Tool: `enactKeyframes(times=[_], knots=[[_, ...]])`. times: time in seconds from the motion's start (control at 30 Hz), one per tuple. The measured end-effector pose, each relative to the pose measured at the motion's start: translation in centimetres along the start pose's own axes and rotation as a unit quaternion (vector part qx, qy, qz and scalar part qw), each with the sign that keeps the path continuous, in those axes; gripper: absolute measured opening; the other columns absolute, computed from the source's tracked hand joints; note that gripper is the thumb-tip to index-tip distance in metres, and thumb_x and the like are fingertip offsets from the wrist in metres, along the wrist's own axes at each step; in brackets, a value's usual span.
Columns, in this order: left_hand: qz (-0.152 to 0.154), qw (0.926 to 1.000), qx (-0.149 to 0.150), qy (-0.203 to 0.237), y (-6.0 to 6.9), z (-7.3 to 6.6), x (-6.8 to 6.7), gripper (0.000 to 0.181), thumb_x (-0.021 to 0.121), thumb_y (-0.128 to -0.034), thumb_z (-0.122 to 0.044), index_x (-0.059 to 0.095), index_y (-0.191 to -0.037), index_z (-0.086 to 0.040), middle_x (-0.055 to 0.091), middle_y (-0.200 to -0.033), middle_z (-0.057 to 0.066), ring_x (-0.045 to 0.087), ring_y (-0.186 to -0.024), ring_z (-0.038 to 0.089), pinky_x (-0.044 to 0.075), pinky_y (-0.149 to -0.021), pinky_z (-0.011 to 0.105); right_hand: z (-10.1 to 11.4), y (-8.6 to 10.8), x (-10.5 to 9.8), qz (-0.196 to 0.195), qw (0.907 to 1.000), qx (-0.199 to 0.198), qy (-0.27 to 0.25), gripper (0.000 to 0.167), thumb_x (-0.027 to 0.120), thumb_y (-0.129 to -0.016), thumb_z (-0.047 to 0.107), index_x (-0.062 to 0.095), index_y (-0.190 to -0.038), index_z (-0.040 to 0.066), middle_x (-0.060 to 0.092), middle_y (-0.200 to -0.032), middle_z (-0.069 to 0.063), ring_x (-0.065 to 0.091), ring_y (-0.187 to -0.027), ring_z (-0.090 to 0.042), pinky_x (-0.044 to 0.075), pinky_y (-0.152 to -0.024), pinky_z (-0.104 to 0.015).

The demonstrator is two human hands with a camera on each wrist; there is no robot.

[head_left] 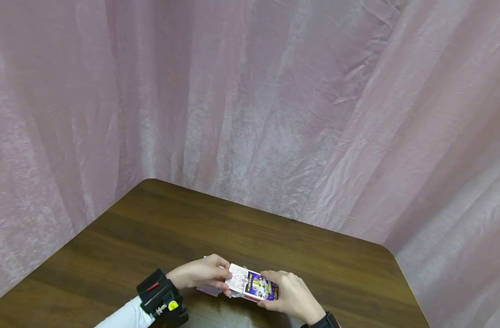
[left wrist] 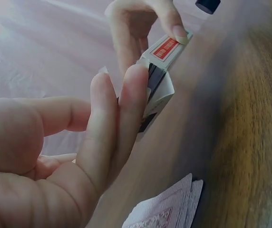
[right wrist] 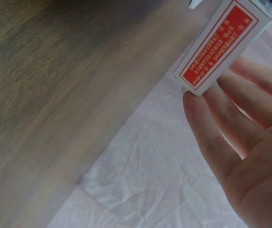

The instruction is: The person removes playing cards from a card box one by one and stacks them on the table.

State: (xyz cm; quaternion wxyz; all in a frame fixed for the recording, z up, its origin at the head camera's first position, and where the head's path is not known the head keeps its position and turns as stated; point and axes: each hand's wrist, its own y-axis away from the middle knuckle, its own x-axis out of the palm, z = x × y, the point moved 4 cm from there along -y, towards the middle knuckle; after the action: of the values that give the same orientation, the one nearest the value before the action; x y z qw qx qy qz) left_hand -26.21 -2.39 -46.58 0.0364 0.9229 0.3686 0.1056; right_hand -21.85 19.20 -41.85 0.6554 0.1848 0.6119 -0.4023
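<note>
The step in hand appears to be drawing cards out of the card box: its mouth is open and a pale printed piece, probably a card, juts from it. The box is low in the head view, a little right of centre, over the near part of the worktop, and the left wrist view suggests it is held up off the wood.

The right hand grips the box, thumb and fingers set on opposite edges near its far right end. The left hand has its fingers drawn nearly together at the left edge of the pale piece and seems to pinch it; the actual contact is hidden behind two extended fingers in the left wrist view.

The next move seems to call for a firm right hold without squeezing the box, and a straight left pull along its length, so that nothing bends or spills.

In the head view the box's long axis slants gently from upper left to lower right, the mouth pointing left at the left hand and the purple picture side facing up. In the right wrist view the red-printed narrow side runs from lower left to upper right. Loose cards lie at the bottom of the left wrist view, fanned slightly.
</note>
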Motion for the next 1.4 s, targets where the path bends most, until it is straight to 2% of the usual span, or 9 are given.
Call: enactKeyframes(times=[0.1,0.3,0.43,0.53,0.77,0.93,1.03,1.23,1.4], knots=[[0.0,1.0,0.003,-0.002,0.4,0.0,-0.5,0.004,0.05,-0.0888,0.001,0.054,-0.089,0.002,0.063,-0.079,0.004,0.067,-0.066,0.009,0.05,-0.059,0.012,0.0,0.0,0.1,-0.002,1.0,-0.003,0.001,0.055,0.081,-0.072,0.045,0.067,-0.115,0.014,0.072,-0.104,0.003,0.065,-0.084,-0.009,0.05,-0.067,-0.022],[-0.018,0.9998,0.002,-0.01,1.0,-0.4,-1.8,0.02,0.054,-0.0838,0.0,0.056,-0.101,0.009,0.062,-0.077,0.001,0.06,-0.064,0.004,0.047,-0.058,0.014,-0.1,0.1,-0.1,-0.011,0.9999,-0.004,0.01,0.056,0.081,-0.071,0.045,0.067,-0.115,0.014,0.072,-0.104,0.003,0.065,-0.084,-0.008,0.05,-0.066,-0.022],[-0.022,0.9996,0.003,-0.015,1.4,-0.5,-2.5,0.018,0.055,-0.0826,-0.001,0.056,-0.099,0.006,0.06,-0.075,0.0,0.055,-0.064,0.003,0.045,-0.059,0.014,-0.2,0.2,-0.1,-0.01,0.9999,0.0,0.01,0.056,0.081,-0.071,0.045,0.067,-0.115,0.014,0.072,-0.105,0.003,0.064,-0.084,-0.007,0.049,-0.066,-0.022],[-0.014,0.9998,0.01,-0.01,1.6,-0.4,-2.9,0.013,0.054,-0.0827,0.0,0.056,-0.095,0.002,0.06,-0.075,-0.002,0.054,-0.065,0.003,0.044,-0.06,0.014,-0.3,0.2,0.2,-0.004,1.0,0.002,0.005,0.056,0.081,-0.071,0.045,0.067,-0.116,0.014,0.072,-0.105,0.003,0.063,-0.083,-0.005,0.049,-0.066,-0.021],[-0.001,0.9997,0.017,0.015,2.1,-0.5,-3.7,0.005,0.053,-0.0876,-0.001,0.056,-0.089,-0.005,0.058,-0.077,-0.005,0.053,-0.067,0.001,0.043,-0.061,0.012,-0.3,0.4,0.3,-0.011,0.9999,-0.005,0.008,0.055,0.082,-0.07,0.044,0.067,-0.114,0.014,0.073,-0.102,0.003,0.062,-0.082,-0.004,0.048,-0.065,-0.02],[-0.034,0.9993,0.006,0.011,2.2,-0.4,-5.0,0.005,0.056,-0.0912,-0.005,0.06,-0.094,-0.003,0.057,-0.075,-0.005,0.052,-0.064,0.0,0.043,-0.06,0.012,-0.4,0.4,0.3,-0.015,0.9998,-0.003,0.009,0.055,0.082,-0.07,0.043,0.067,-0.113,0.013,0.072,-0.099,0.004,0.061,-0.08,-0.003,0.047,-0.064,-0.02],[-0.063,0.9978,-0.005,-0.018,2.2,-0.2,-6.0,0.009,0.059,-0.0917,-0.009,0.063,-0.094,-0.001,0.055,-0.071,-0.007,0.049,-0.06,-0.001,0.04,-0.056,0.011,-0.4,0.5,0.4,-0.014,0.9999,-0.003,0.007,0.055,0.082,-0.07,0.044,0.067,-0.113,0.013,0.073,-0.1,0.003,0.061,-0.08,-0.003,0.047,-0.064,-0.02],[-0.133,0.9872,-0.029,-0.083,2.1,0.4,-7.9,0.018,0.066,-0.0897,-0.016,0.066,-0.091,0.002,0.053,-0.067,-0.006,0.046,-0.056,0.0,0.037,-0.051,0.011,-0.5,0.5,0.6,-0.004,1.0,0.0,-0.003,0.056,0.081,-0.072,0.044,0.067,-0.115,0.012,0.073,-0.102,0.002,0.061,-0.083,-0.002,0.048,-0.066,-0.02],[-0.165,0.9801,-0.037,-0.104,1.9,0.8,-8.7,0.022,0.07,-0.0873,-0.017,0.067,-0.092,0.004,0.055,-0.067,-0.005,0.047,-0.055,-0.001,0.039,-0.05,0.01,-0.6,0.6,0.7,0.002,0.9999,0.009,-0.008,0.056,0.081,-0.072,0.044,0.067,-0.116,0.012,0.072,-0.103,0.002,0.061,-0.085,-0.002,0.049,-0.068,-0.022]])
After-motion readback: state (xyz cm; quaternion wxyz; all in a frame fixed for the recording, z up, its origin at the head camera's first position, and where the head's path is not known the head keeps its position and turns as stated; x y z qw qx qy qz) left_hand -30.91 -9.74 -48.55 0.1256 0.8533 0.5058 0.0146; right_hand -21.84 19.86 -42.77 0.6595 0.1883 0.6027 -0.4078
